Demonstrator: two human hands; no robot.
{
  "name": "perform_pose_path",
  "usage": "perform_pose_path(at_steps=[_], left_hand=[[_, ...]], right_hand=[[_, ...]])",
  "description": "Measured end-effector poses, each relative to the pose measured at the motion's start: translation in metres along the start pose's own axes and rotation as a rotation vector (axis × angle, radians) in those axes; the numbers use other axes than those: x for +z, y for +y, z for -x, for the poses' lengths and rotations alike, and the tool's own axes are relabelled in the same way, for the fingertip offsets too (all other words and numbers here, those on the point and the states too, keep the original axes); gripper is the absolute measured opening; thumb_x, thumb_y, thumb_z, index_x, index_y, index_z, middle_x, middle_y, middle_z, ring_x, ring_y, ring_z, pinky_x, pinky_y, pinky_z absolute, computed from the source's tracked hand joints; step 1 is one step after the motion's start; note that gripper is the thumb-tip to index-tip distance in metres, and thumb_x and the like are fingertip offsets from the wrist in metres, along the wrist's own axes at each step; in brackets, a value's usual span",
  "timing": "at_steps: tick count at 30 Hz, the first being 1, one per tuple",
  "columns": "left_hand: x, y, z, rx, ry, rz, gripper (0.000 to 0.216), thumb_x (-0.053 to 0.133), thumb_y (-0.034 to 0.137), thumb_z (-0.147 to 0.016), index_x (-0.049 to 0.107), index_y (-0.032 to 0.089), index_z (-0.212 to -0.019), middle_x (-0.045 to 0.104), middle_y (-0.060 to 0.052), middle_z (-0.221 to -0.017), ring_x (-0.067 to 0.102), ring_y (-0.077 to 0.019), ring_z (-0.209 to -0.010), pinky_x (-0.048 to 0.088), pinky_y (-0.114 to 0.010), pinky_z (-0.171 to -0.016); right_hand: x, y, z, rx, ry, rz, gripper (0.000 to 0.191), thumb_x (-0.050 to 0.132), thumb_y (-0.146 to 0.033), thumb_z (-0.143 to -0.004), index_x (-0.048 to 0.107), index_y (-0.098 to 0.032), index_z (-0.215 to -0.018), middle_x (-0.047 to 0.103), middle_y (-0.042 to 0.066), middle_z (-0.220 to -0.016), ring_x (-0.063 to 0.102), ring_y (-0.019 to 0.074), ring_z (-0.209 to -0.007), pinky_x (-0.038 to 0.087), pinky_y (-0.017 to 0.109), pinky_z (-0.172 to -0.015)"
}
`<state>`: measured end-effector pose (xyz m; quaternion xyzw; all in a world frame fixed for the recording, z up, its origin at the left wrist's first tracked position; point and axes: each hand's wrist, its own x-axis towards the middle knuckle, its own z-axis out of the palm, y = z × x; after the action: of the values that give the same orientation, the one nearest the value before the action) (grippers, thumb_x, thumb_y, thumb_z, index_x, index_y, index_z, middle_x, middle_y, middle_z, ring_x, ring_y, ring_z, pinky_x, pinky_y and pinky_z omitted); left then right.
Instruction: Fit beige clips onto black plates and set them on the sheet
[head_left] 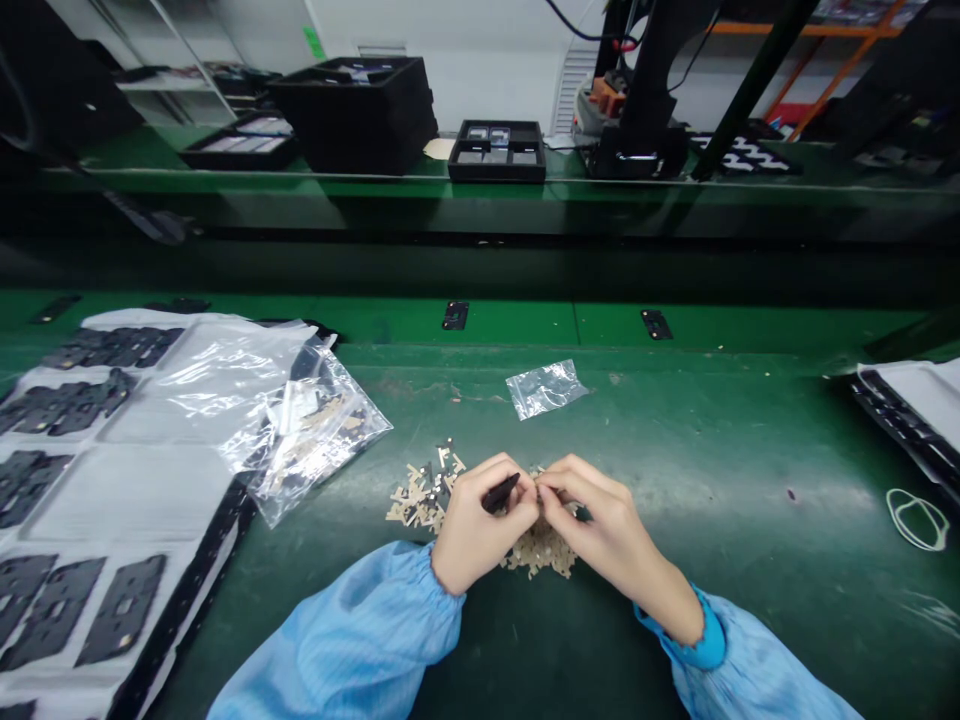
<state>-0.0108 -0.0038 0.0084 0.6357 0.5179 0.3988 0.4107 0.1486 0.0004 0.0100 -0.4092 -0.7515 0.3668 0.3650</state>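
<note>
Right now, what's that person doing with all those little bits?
The left hand, holding a slim dark object, is close to the right hand above a heap of small tan pieces. What's between them is too small to tell. More pieces, some dark, lie scattered to the left.

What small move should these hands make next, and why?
Perhaps ease the right hand slightly away from the left hand: the two meet over the beige pieces, the left also holds a slim dark object, and anything between them is hidden.

Dim upper corners, white glare on filled plastic bag, stretched, blurred edges
</note>
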Motion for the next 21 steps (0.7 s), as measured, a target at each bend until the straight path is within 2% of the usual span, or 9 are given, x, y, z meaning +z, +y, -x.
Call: perform_pose_path(at_steps=[8,12,15,18,21], left_hand=[[-0.001,0.001,-0.001,-0.001,-0.010,0.004,0.012,0.053,0.008,-0.074,0.057,0.016,-0.067,0.052,0.002,-0.065,0.049,-0.0105,-0.059,0.038,-0.023,-0.057],[-0.001,0.002,-0.002,-0.008,-0.003,0.023,0.012,0.053,0.008,-0.073,0.056,0.017,-0.066,0.053,0.002,-0.066,0.050,-0.0104,-0.060,0.038,-0.022,-0.057],[-0.003,0.001,-0.005,-0.107,0.069,0.055,0.011,0.052,0.011,-0.075,0.055,0.017,-0.066,0.053,0.002,-0.063,0.051,-0.0103,-0.058,0.040,-0.022,-0.056],[-0.005,-0.003,-0.008,-0.230,0.094,0.172,0.007,0.052,0.013,-0.075,0.055,0.017,-0.070,0.057,0.003,-0.061,0.054,-0.0095,-0.052,0.043,-0.022,-0.053],[-0.005,-0.006,-0.011,-0.263,0.111,0.267,0.004,0.053,0.013,-0.073,0.054,0.017,-0.073,0.063,0.002,-0.067,0.057,-0.0096,-0.052,0.047,-0.022,-0.052]], right_hand=[[-0.001,0.000,-0.004,0.065,0.007,-0.098,0.015,0.050,-0.014,-0.087,0.065,-0.018,-0.086,0.058,0.004,-0.080,0.057,0.0133,-0.069,0.046,0.022,-0.055],[-0.001,0.000,-0.006,0.168,0.129,-0.127,0.013,0.052,-0.015,-0.084,0.062,-0.017,-0.076,0.056,0.003,-0.076,0.056,0.0123,-0.063,0.048,0.021,-0.051],[-0.004,0.003,-0.006,0.208,0.207,-0.078,0.012,0.052,-0.015,-0.083,0.061,-0.017,-0.076,0.056,0.004,-0.077,0.055,0.0126,-0.064,0.049,0.021,-0.051],[-0.009,0.007,-0.006,0.153,0.025,-0.020,0.018,0.050,-0.009,-0.081,0.065,-0.018,-0.082,0.061,0.005,-0.080,0.058,0.0141,-0.067,0.051,0.025,-0.058],[-0.014,0.009,-0.006,0.082,-0.144,0.079,0.035,0.045,0.001,-0.076,0.069,-0.021,-0.089,0.067,0.005,-0.083,0.060,0.0186,-0.079,0.051,0.033,-0.070]])
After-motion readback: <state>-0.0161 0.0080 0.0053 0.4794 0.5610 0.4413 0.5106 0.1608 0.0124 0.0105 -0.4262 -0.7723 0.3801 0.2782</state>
